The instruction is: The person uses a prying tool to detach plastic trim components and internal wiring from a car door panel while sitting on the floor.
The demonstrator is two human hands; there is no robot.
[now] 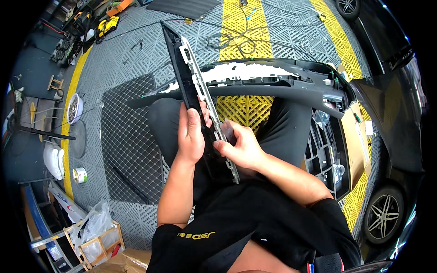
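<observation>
A long glossy black car trim panel [183, 82] is held tilted over my lap, its upper end pointing away to the left. Along its right edge runs a pale grey strip [199, 77] with clips and slots. My left hand [192, 134] grips the panel's left side near the middle, thumb along the face and fingertips showing past the strip. My right hand [241, 148] closes on the lower part of the strip, with the thumb pressed on it. Parts of the right fingers are hidden behind the panel.
A black car bumper [296, 91] with white padding lies beyond my knees. At right, a black grille [323, 150] sits beside cardboard [357, 141], near a dark car [391, 104]. A mesh mat [132, 150], a bowl [75, 109] and a can [79, 175] are at left. Cables [241, 41] lie ahead.
</observation>
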